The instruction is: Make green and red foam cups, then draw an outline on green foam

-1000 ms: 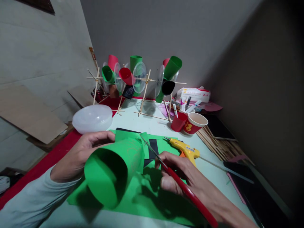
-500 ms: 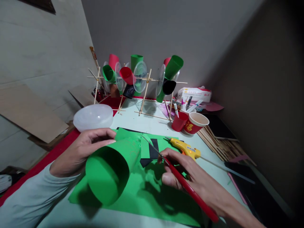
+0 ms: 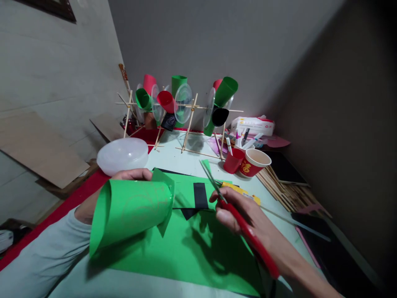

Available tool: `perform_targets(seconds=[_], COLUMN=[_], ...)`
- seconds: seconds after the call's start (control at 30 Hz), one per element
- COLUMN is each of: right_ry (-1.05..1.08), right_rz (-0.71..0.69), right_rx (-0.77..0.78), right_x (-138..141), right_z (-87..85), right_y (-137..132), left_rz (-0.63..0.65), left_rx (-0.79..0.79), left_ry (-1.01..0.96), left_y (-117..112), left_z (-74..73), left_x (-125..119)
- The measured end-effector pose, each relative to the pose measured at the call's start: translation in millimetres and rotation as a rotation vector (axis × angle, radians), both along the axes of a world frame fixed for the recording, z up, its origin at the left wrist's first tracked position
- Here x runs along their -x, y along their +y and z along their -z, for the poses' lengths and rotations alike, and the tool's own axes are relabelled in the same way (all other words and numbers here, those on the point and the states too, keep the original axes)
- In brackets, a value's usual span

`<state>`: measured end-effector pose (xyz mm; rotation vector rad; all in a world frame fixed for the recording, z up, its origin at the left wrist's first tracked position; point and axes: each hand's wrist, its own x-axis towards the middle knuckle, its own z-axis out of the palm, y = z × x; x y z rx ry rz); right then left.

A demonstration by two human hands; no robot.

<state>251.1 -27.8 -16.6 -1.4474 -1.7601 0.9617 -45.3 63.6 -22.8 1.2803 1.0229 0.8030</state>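
Note:
My left hand (image 3: 124, 177) is wrapped round a rolled green paper cone (image 3: 130, 211), mostly hidden behind it, with the wide end toward me and a loose flap at the narrow end. My right hand (image 3: 245, 217) grips red-handled scissors (image 3: 242, 225) whose blades point up and away, with a small green scrap at the tips. Both are above a flat green paper sheet (image 3: 192, 252) with black paper pieces (image 3: 200, 196) on it. A yellow glue gun (image 3: 240, 191) lies just behind my right hand.
A white plastic bowl (image 3: 122, 155) sits at the left. At the back stands a stick frame with paper cones and clear discs (image 3: 182, 103). Red paper cups with markers (image 3: 248, 159), a tissue pack (image 3: 254, 124) and a bundle of wooden sticks (image 3: 285, 188) lie at the right.
My left hand has turned the green cone so its side faces me instead of its open mouth. My right hand has lifted the scissors away from the cone, blades now pointing upward.

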Motion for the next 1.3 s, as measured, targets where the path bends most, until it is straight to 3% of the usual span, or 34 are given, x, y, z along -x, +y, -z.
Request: perform_targets(seconds=[0.17, 0.33, 0.43, 0.53, 0.67, 0.9, 1.13, 1.3], right_ry=[-0.294, -0.491, -0.588, -0.674, -0.782, -0.88, -0.904, -0.917], right_rz=[0.126, 0.135, 0.12, 0.116, 0.096, 0.034, 0.031, 0.066], right_rx=[-0.318, -0.556, -0.589, -0.654, -0.806, -0.951, -1.022, -1.115], right_x=[10, 9, 10, 10, 8, 11, 13, 15], right_z=[6.9, 17.2, 19.1, 20.4, 22.0, 19.2, 18.2, 17.3], right_y=[-2, 0, 1, 1, 0, -3, -3, -4], left_rz=[0.128, 0.243, 0.19, 0.04, -0.079, 0.079, 0.036, -0.012], left_rx=[-0.087, -0.275, -0.419, -0.512, -0.485, -0.443, -0.463, -0.363], left_ry=[0.196, 0.397, 0.43, 0.391, 0.286, 0.158, 0.116, 0.001], left_y=[-12, -17, -19, -20, -24, -38, -39, -41], left_z=[6.6, 10.8, 10.9, 8.6, 0.7, -10.7, -11.8, -11.3], left_x=[-18, -31, -34, -33, -31, -44, -44, -44])
